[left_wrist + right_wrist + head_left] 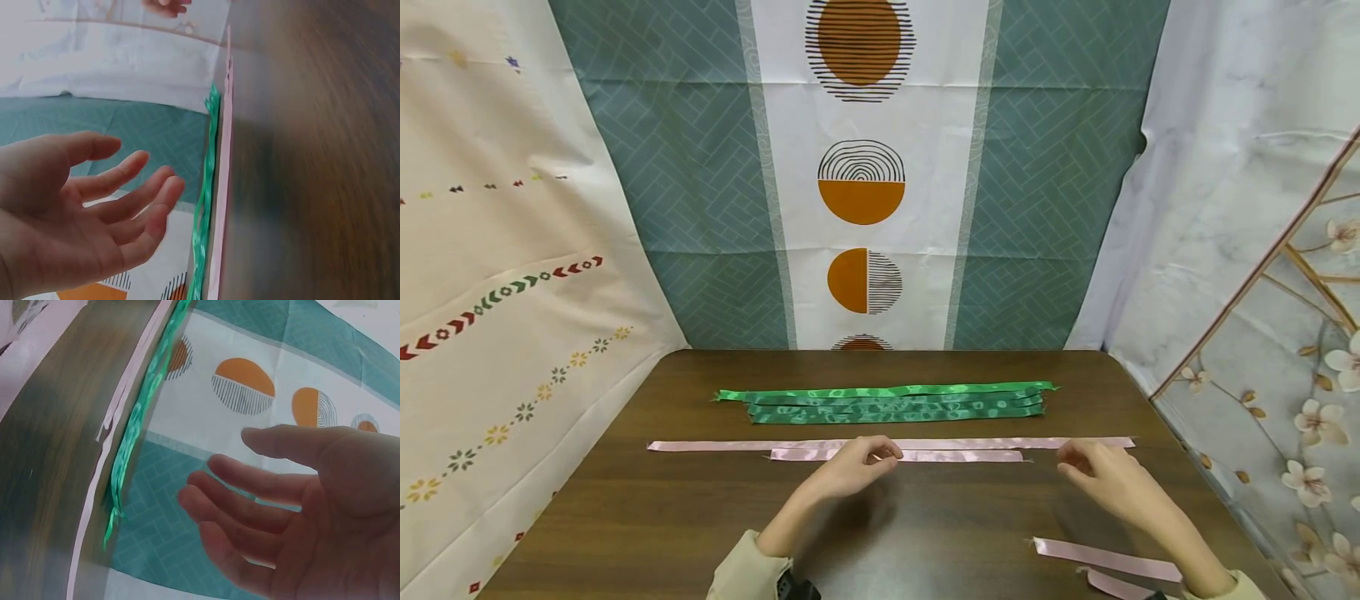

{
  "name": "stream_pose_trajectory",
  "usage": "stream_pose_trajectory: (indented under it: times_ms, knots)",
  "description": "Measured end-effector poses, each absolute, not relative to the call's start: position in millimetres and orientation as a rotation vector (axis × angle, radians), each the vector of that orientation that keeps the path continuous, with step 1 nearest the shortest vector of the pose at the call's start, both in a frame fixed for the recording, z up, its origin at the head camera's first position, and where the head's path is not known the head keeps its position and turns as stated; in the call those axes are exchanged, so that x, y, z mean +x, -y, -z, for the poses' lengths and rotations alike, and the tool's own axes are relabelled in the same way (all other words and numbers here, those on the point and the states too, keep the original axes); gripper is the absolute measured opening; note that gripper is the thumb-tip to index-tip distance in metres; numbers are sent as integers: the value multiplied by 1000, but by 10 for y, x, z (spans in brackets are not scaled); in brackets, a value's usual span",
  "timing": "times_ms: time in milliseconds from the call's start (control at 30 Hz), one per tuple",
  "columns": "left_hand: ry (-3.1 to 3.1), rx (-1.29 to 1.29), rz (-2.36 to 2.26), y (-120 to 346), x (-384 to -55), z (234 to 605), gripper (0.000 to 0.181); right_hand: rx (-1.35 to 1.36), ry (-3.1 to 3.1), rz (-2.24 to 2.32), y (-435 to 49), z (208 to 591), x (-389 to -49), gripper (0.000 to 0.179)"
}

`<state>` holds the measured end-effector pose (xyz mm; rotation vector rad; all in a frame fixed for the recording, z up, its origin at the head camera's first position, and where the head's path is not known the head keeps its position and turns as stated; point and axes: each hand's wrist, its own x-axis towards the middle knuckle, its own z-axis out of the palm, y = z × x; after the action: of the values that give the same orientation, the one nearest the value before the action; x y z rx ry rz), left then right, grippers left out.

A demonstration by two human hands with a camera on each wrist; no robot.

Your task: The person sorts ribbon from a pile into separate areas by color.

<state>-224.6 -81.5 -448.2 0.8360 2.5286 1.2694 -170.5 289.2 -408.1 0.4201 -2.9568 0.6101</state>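
Note:
A long pink ribbon [722,446] lies straight across the table, with a shorter pink ribbon [962,456] just in front of it. My left hand [856,467] hovers over the shorter ribbon, its fingers loosely bent and holding nothing. Near the long ribbon's right end, my right hand [1108,479] is raised over the table, also with nothing in its relaxed fingers. Behind the pink ribbons, several green ribbons [895,407] lie side by side. Both wrist views show the palms bare, with the green ribbons [199,250] and pink ribbon [87,512] beyond the fingers.
Two more pink ribbons, one of them a flat strip [1105,558], lie at the front right by the right forearm. The brown wooden table [625,517] ends at a patterned cloth [1037,208] hanging behind it. Printed cloths also flank both sides.

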Motion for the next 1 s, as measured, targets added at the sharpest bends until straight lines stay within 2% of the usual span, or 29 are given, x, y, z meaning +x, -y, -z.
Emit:
stream_pose_trajectory:
  times_ms: [300, 700, 1000]
  knots:
    - [-2417, 943, -1167, 606, -2217, 4486, 27, 475, 3077, -604, -3008, 4103, -1653, 26]
    - [-2395, 1005, -1074, 258, -2143, 4558, 25, 611, 3177, -608, -3229, 4144, -1628, 32]
    - [-2386, 1135, -913, -57, -1982, 4640, 24, 725, 3285, -846, -3303, 4249, -1653, 37]
